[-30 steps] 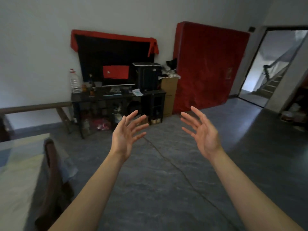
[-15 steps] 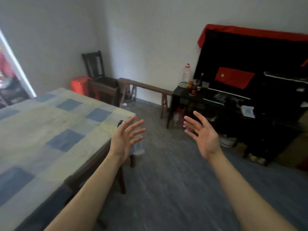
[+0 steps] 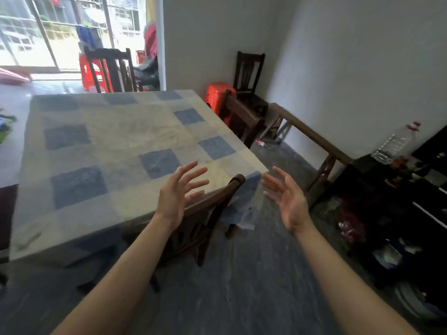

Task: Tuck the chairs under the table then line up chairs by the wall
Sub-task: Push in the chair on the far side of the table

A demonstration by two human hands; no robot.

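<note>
Hands [image 3: 177, 193] [image 3: 289, 201] now hover, seemingly at chair's [image 3: 219, 198] top edge.

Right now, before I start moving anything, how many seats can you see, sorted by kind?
Dark wooden chairs: 4, at the near side of the table, the right side, the corner and the far side
Red plastic stools: 2, behind the far chair and beside the corner chair
Wooden bench: 1
Total: 7
</note>
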